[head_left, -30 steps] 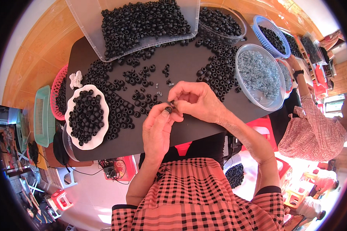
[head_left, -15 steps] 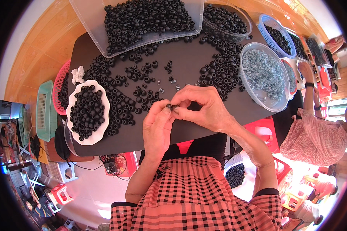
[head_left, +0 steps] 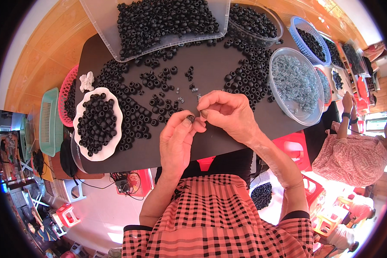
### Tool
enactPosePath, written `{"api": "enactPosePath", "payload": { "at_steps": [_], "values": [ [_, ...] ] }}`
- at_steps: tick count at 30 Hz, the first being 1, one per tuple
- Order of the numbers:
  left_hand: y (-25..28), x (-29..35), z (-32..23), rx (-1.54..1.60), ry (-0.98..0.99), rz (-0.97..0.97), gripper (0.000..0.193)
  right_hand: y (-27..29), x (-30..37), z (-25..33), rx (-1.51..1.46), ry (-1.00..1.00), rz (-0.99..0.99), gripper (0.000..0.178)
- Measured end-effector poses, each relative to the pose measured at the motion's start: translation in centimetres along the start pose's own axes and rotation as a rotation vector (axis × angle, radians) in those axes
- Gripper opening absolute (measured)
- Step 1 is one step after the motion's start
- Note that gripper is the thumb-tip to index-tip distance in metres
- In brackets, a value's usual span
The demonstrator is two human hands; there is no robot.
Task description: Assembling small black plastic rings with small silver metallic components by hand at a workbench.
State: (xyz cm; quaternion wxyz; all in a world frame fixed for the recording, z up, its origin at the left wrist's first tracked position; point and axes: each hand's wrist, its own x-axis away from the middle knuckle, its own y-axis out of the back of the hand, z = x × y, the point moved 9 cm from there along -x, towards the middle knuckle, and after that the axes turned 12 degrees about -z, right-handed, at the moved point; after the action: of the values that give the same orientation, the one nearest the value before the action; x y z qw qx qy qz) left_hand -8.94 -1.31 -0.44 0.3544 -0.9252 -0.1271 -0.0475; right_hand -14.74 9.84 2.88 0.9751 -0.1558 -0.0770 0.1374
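Between the thumb and fingertips of my left hand (head_left: 175,142), a small round black plastic piece (head_left: 190,117) with a hole is held over the table's near side. Just to its right, my right hand (head_left: 233,117) is closed in a pinch; whatever its fingertips hold is too small to make out. The two hands are slightly apart at the fingertips. Beyond them lie a few small metal springs (head_left: 194,89) on the dark table (head_left: 159,155). Loose black pieces (head_left: 245,79) like the held one spread in heaps to the left and right.
A white scalloped plate (head_left: 118,134) of black pieces stands left. At the back is a clear bin (head_left: 102,26), with a round clear tub (head_left: 272,41) beside it. A bowl (head_left: 291,110) of springs and a blue basket (head_left: 293,31) stand right. A co-worker's hand (head_left: 347,102) shows far right.
My right fingertips have drawn away from the left ones, slightly right and up, uncovering the black piece in my left hand. The co-worker's hands at the right have moved nearer.
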Motion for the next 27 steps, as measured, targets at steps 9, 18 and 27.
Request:
{"api": "enactPosePath", "payload": {
  "at_steps": [9,18,27],
  "values": [
    [0.0,0.0,0.2,-0.003,0.022,0.006,0.022,-0.4,0.2,-0.2,0.031,0.018,0.018,0.014],
    [0.0,0.2,0.1,-0.01,0.011,-0.016,0.022,-0.7,0.4,0.7,0.183,0.162,0.023,0.014],
    [-0.1,0.1,0.3,-0.021,0.018,0.009,0.021,-0.1,0.4,0.2,0.161,0.121,-0.004,0.015]
  ]
}}
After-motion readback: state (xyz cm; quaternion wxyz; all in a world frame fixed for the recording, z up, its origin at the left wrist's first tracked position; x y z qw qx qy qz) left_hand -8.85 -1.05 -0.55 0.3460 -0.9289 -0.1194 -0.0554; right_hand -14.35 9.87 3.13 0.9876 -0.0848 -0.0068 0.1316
